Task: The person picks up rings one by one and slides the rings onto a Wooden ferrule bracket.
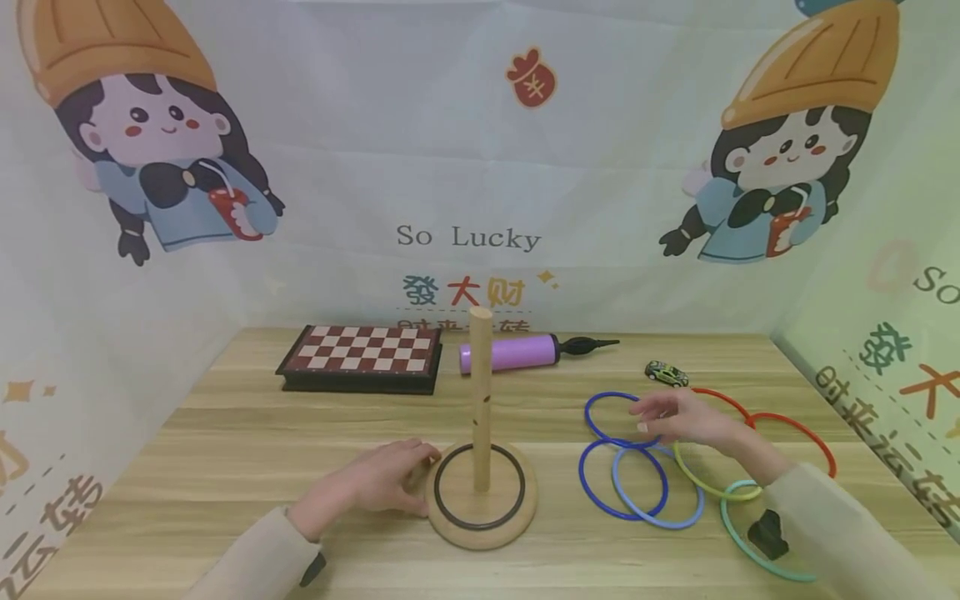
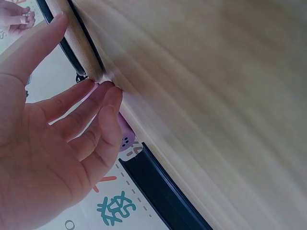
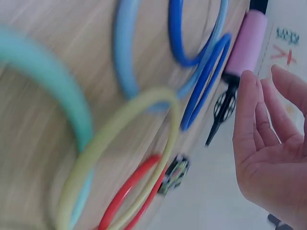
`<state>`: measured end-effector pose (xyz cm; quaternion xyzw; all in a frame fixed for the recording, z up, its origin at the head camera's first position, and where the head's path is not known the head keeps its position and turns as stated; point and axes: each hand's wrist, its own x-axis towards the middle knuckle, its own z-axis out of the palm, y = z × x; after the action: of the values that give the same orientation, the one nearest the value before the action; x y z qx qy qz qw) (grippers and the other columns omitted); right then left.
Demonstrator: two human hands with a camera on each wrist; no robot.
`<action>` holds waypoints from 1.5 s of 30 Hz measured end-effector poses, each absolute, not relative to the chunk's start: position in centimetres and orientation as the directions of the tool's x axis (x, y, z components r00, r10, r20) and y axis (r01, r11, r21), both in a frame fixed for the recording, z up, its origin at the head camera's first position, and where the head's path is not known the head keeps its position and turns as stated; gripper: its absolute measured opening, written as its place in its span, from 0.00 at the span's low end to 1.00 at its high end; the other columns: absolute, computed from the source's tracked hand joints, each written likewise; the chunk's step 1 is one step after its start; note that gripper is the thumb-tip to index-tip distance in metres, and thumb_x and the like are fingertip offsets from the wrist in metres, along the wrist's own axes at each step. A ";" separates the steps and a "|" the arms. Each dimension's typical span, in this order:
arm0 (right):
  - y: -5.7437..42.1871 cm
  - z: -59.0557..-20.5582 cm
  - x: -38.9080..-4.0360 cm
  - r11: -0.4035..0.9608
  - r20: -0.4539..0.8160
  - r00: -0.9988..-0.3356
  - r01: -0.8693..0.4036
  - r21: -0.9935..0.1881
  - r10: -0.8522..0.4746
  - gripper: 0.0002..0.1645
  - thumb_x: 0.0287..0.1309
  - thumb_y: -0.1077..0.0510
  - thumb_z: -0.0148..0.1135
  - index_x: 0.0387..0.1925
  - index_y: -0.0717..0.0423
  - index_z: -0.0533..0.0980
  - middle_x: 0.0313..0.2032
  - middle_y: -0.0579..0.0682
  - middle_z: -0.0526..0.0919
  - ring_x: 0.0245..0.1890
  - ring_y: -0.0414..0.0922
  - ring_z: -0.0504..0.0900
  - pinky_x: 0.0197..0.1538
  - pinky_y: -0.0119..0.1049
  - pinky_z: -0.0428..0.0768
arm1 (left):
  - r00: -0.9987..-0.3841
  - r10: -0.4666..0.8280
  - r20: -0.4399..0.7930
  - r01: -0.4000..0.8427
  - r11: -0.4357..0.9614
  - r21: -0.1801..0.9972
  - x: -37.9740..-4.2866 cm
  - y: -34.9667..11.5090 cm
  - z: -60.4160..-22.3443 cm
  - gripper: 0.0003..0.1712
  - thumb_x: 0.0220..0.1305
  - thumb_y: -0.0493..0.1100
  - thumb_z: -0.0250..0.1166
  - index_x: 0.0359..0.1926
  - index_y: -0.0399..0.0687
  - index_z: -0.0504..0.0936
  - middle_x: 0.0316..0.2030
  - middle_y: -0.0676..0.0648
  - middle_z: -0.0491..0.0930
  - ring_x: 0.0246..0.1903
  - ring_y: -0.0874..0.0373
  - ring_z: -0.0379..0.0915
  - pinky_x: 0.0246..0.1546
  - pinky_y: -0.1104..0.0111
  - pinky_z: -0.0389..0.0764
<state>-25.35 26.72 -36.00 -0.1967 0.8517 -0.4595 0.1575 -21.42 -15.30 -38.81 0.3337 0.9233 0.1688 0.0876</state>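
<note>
A wooden ring-toss stand (image 1: 481, 400) rises upright from a round base, with a dark circle on the base around the peg. At the base's left edge is my left hand (image 1: 386, 479), thumb toward the front and fingers farther back. In the left wrist view, the fingertips of my left hand (image 2: 62, 139) come right up to the rim of the base (image 2: 81, 43). My right hand (image 1: 686, 419) hovers, loosely bent and holding nothing, over plastic rings: dark blue (image 1: 581, 479), light blue (image 1: 701, 508), yellow-green (image 1: 705, 483), red (image 1: 813, 437) and teal (image 1: 750, 558).
Behind the stand lie a folded checkered board case (image 1: 363, 352) and a purple hand pump (image 1: 513, 353) with a black nozzle. A small toy car (image 1: 666, 373) stands beyond the rings. Printed cloth (image 1: 480, 167) surrounds the wooden table (image 1: 225, 417).
</note>
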 end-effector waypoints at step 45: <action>37.4 -39.0 -23.7 0.789 0.037 -0.976 -0.196 -0.583 -0.215 0.17 0.48 0.64 0.60 0.39 0.73 0.73 0.30 0.52 0.76 0.30 0.46 0.73 0.26 0.33 0.72 | -0.770 0.635 -0.060 0.575 0.732 0.366 -21.6 -15.3 -38.9 0.34 0.43 0.50 0.70 0.51 0.42 0.70 0.41 0.49 0.72 0.37 0.57 0.67 0.38 0.61 0.71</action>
<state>-23.72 37.39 -38.98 -0.1085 0.9456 -0.3063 0.0153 -21.59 -15.26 -38.87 0.3266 0.9261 0.1657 0.0909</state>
